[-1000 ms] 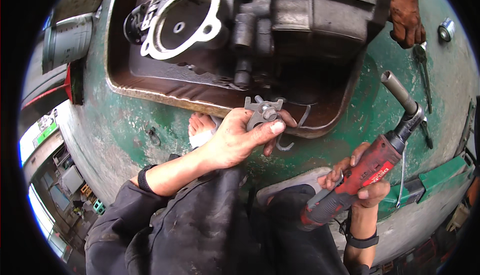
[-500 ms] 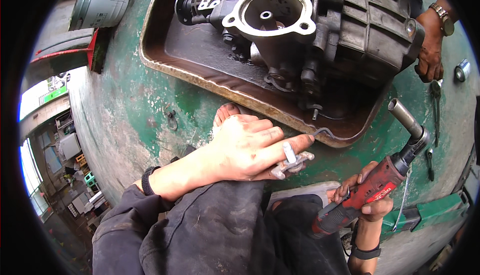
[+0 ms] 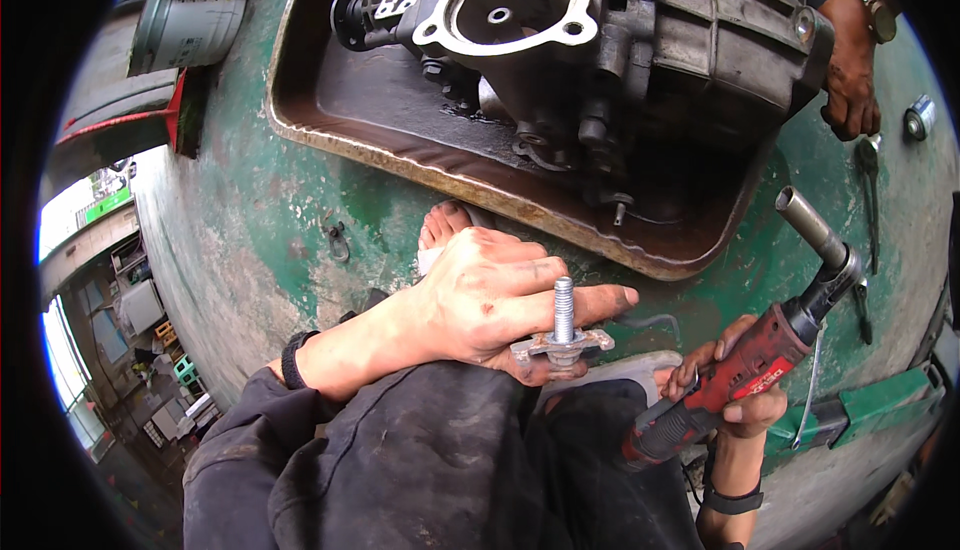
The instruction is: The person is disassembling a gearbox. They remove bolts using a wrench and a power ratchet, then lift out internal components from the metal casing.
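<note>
At lower centre, my left hand [image 3: 490, 300] pinched a metal bracket [image 3: 531, 349] with an upright bolt [image 3: 564, 312], one finger outstretched; at lower right, my right hand [image 3: 752, 412] was curled around a red power ratchet [image 3: 750, 361].

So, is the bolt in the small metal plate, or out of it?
In: the bolt passes through the metal plate in the left hand, with threads on one side and the head on the other.

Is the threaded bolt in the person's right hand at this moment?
No, the left hand holds the metal bracket with the threaded bolt through it, while the right hand grips the red power tool.
</note>
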`<act>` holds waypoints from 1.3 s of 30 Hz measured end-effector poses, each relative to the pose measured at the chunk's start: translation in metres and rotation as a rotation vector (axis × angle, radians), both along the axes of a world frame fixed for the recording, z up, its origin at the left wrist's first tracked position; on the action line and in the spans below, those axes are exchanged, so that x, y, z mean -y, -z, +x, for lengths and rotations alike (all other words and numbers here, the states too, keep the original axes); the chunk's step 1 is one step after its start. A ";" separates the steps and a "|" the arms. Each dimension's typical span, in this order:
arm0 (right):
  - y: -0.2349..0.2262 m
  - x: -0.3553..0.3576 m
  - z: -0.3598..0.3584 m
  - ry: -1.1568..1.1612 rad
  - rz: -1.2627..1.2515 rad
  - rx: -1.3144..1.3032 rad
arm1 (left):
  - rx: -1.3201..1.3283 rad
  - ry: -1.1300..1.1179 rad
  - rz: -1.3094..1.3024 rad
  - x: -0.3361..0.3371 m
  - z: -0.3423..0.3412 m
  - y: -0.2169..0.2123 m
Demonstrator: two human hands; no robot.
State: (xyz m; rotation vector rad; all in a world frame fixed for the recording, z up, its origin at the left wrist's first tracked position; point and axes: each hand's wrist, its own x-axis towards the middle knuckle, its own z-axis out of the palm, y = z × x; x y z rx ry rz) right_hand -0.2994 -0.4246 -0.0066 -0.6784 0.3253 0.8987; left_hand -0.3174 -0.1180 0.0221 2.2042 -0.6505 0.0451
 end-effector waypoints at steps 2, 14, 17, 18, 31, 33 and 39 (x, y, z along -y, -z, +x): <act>-0.001 -0.002 -0.001 0.006 0.005 -0.005 | 0.011 -0.020 -0.107 0.001 -0.002 0.004; -0.002 -0.002 -0.003 -0.008 -0.003 0.006 | -0.105 -0.255 -0.274 -0.015 -0.036 0.018; -0.005 0.002 -0.007 -0.018 -0.104 0.062 | -0.571 -0.823 -0.144 -0.054 -0.104 0.028; -0.005 0.002 -0.007 -0.023 -0.087 0.057 | -0.687 -0.968 -0.086 -0.071 -0.128 0.039; -0.006 -0.008 0.001 -0.047 -0.119 0.082 | -0.869 -1.248 0.641 -0.198 -0.301 0.087; -0.008 -0.010 0.002 -0.072 -0.118 0.093 | -0.906 -1.236 0.634 -0.202 -0.299 0.086; -0.012 -0.009 0.002 -0.122 -0.194 0.147 | -0.982 -1.186 0.475 -0.212 -0.301 0.091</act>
